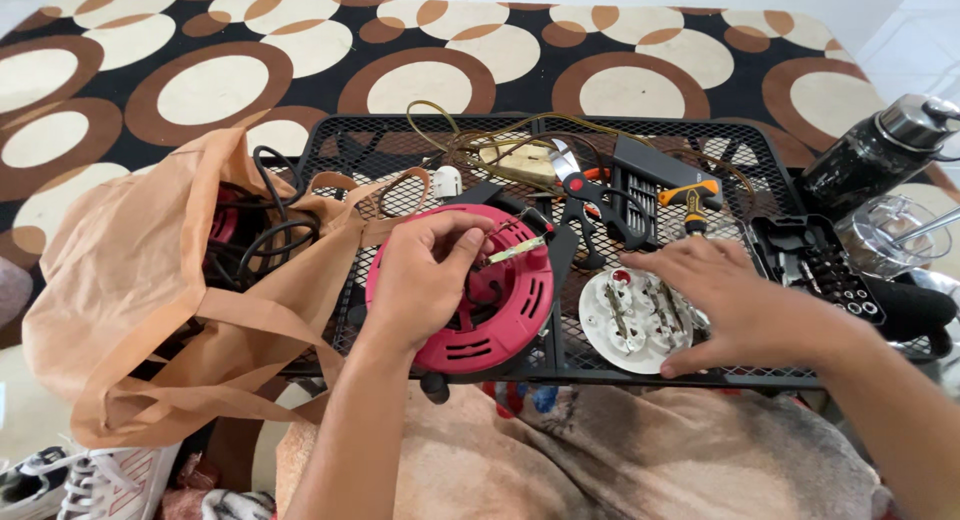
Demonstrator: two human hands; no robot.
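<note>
A round pink cable reel (470, 300) lies flat near the front edge of a black wire-mesh tabletop (760, 160), and everything here is placed from that reel. The left hand (425, 270) rests on top of the reel, its fingers (470, 242) curled and pressed together around a thin wire at the reel's hub; a small green-and-white strip (517, 248) sticks out just beyond the fingertips, though whether the fingers pinch the strip itself cannot be told. Just to the right of the reel sits a white round socket plate (628, 318), metal contacts facing up. The right hand (735, 300) lies over the plate's right side, fingers (680, 263) spread and flat, the thumb at the plate's lower edge.

Behind the reel are black-handled pliers with a red pivot (572, 195), a cream plug block with tangled olive wires (525, 160), and a small white plug (446, 182). Further right of the reel stand a dark bit holder (640, 205), an orange-and-black screwdriver (693, 202), and an open black case of bits (815, 265). To the left of the reel a tan fabric bag (130, 280) slumps open, holding black cables (265, 240). Far right of the reel is a dark steel flask (875, 150). Under the tabletop spreads a rug with brown and cream circles (420, 80).
</note>
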